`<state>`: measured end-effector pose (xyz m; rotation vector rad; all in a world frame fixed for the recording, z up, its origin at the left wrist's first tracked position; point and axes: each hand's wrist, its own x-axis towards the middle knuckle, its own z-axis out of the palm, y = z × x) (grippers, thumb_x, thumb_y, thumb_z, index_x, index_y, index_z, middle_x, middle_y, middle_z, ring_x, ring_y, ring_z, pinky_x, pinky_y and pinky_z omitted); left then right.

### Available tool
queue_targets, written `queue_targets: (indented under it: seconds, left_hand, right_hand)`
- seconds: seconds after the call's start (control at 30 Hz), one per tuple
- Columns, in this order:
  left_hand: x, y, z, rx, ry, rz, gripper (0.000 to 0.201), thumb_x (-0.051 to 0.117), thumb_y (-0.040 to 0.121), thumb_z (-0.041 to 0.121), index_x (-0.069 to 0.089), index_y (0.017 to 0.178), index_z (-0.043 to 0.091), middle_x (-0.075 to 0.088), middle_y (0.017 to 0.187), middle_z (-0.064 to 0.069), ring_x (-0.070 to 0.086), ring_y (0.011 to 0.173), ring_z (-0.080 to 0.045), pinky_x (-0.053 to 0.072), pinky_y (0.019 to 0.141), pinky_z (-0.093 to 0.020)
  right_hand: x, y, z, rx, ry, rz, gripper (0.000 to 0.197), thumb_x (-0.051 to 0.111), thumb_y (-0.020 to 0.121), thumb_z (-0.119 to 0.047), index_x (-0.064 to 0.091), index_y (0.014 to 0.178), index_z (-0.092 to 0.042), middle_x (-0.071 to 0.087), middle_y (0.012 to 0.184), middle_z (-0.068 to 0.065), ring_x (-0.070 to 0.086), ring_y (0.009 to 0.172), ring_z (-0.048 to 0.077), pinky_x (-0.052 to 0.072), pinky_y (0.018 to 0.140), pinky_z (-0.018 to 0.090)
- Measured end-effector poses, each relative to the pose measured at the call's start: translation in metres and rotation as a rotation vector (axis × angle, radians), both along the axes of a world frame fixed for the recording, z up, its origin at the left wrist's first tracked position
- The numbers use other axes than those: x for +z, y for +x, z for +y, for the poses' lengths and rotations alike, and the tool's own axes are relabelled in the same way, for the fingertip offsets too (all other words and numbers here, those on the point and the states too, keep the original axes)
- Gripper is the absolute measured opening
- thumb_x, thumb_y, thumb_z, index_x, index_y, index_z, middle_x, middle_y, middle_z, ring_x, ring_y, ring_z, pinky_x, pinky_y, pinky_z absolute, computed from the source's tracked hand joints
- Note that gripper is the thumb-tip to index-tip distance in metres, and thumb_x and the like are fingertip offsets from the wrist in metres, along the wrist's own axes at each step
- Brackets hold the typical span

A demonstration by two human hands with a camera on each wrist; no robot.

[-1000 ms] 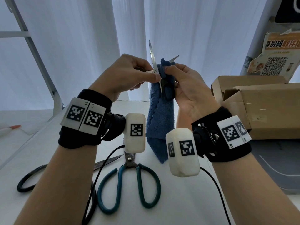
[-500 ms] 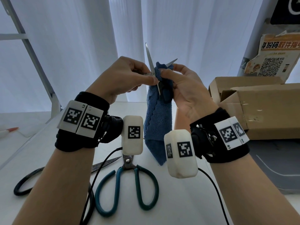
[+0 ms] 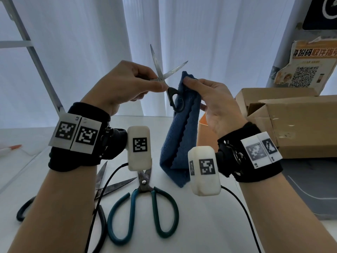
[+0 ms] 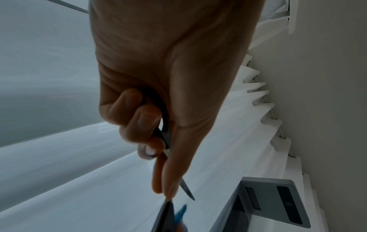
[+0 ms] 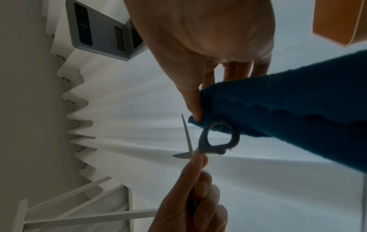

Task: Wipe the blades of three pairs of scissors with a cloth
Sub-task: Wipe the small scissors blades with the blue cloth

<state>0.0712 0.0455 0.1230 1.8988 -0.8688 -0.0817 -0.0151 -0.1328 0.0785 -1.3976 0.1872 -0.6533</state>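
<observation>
White curtains (image 3: 91,52) backed a pale table (image 3: 209,225). Above it, the left hand (image 3: 124,83) pinched the small scissors (image 3: 164,77) at the pivot between thumb and curled fingers, one black loop tucked in the palm. The blades stood spread in a V beyond the fingertips, and the free loop hung below them. The right hand (image 3: 213,101) pinched the top fold of the blue cloth (image 3: 180,136) between thumb and forefinger, just beside the pivot. Cloth and blades appeared apart. The cloth hung limp and soft below the fingers; it would likely fold easily round a blade. The scissors looked light, stiff and sharp-edged, so the loops or pivot were probably the safest hold. Well below the fingers lay the green-handled scissors (image 3: 144,203) and the black-handled scissors (image 3: 102,190), blades spread. Right of the right hand lay an open cardboard box (image 3: 295,125); its contents could not be seen.
</observation>
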Motion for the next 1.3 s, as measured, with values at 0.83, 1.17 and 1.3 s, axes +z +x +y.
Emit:
queue_targets:
  seconds: [0.83,1.17,1.3]
  left_hand:
    - [0.000,-0.013,-0.009,-0.080,0.035,0.015,0.022,0.079,0.084,0.020,0.062,0.075,0.010,0.038,0.054,0.007,0.031,0.047,-0.009,0.026,0.045,-0.015]
    - [-0.004,-0.015,-0.015,-0.070,0.048,-0.012,0.019,0.079,0.084,0.020,0.064,0.076,0.011,0.037,0.052,0.007,0.033,0.045,-0.007,0.027,0.044,-0.014]
    - [-0.004,-0.014,-0.016,-0.058,0.031,-0.005,0.020,0.079,0.083,0.019,0.063,0.075,0.010,0.037,0.052,0.008,0.032,0.045,-0.007,0.027,0.044,-0.014]
  right_hand:
    - [0.001,0.006,0.008,0.346,0.290,-0.087,0.051,0.066,0.090,-0.002,0.049,0.138,0.007,0.064,0.125,0.024,0.064,0.105,0.026,0.049,0.105,0.037]
    - [0.000,0.011,0.011,0.271,0.302,-0.135,0.006,0.062,0.092,0.001,0.065,0.095,-0.002,0.070,0.079,0.009,0.068,0.070,0.016,0.058,0.072,0.024]
    - [-0.001,0.011,0.010,0.247,0.274,-0.114,0.030,0.064,0.090,0.001,0.063,0.119,0.005,0.071,0.095,0.014,0.068,0.085,0.022,0.056,0.090,0.033]
